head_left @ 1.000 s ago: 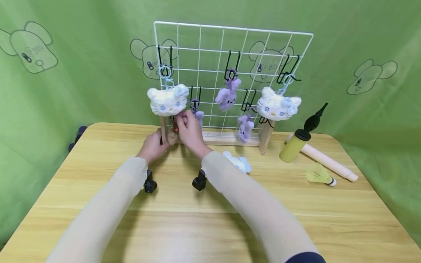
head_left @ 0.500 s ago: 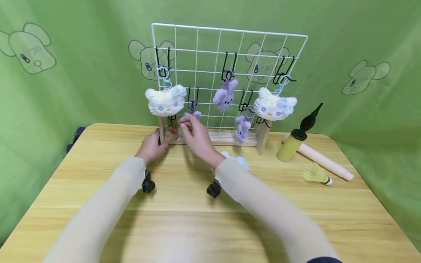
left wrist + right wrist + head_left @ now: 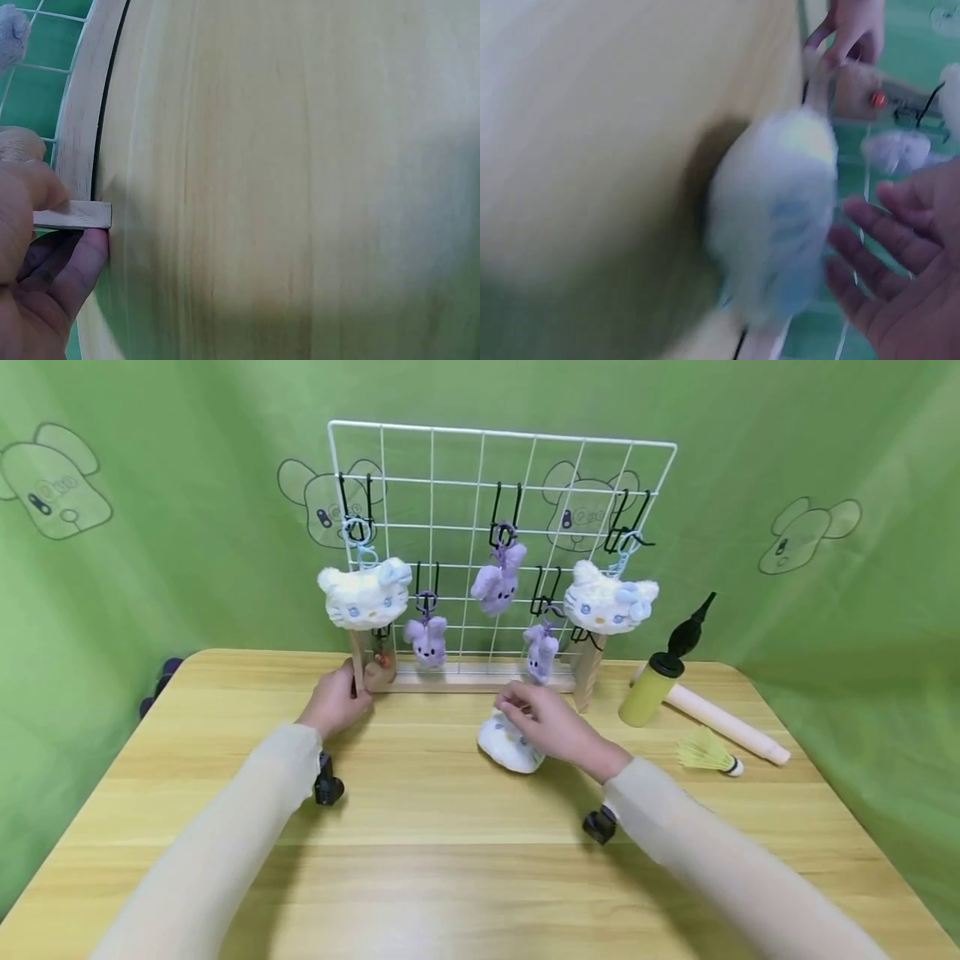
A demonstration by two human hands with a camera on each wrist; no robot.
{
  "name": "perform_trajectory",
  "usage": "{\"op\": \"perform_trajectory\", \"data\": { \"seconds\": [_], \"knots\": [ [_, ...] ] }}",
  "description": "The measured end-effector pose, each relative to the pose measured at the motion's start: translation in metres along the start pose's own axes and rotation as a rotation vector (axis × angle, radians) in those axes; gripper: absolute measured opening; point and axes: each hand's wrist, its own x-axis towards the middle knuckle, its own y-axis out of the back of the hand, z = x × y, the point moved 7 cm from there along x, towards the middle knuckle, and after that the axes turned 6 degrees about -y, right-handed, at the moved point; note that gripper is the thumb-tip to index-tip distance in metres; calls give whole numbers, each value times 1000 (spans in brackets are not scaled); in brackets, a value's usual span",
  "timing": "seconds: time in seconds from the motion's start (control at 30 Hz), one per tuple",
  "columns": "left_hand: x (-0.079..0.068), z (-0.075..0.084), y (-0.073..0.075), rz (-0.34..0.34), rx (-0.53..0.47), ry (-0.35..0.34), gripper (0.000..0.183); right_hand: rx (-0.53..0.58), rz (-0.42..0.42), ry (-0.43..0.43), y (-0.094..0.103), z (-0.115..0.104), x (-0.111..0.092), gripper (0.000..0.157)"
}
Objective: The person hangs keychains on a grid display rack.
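In the head view, my left hand (image 3: 335, 700) grips the wooden leg (image 3: 357, 662) at the left end of a white wire grid rack (image 3: 480, 527). The left wrist view shows my thumb and fingers on either side of that wooden leg (image 3: 82, 214). A white cat-face plush (image 3: 504, 746) with a blue bow is on the table in front of the rack, blurred in the right wrist view. My right hand (image 3: 551, 722) is over its right part, fingers loosely bent. In the right wrist view, those fingers (image 3: 877, 247) look spread beside the plush, not wrapped round it.
From black hooks on the rack hang white cat plushes (image 3: 365, 596) and purple plush keychains (image 3: 497, 583). A small brown charm (image 3: 381, 670) hangs low at left. To the right are a yellow-black hand pump (image 3: 651, 689), a pink tube (image 3: 727, 725) and a yellow shuttlecock (image 3: 708, 753).
My right hand has left the lower left hook area and moved right to the white plush on the table. That plush has shifted and turned. My left hand stays on the rack's leg.
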Motion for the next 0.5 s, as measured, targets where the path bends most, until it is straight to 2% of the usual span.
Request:
{"op": "perform_trajectory", "data": {
  "seconds": [0.2,0.3,0.5],
  "knots": [
    [0,0,2,8,11,0,47,-68,20,-75,13,41,-15,22],
    [0,1,2,6,11,3,49,-109,-27,-81,11,55,-19,25],
    [-2,1,0,-2,6,10,49,-89,-143,-47,0,70,-22,41]
  ]
}}
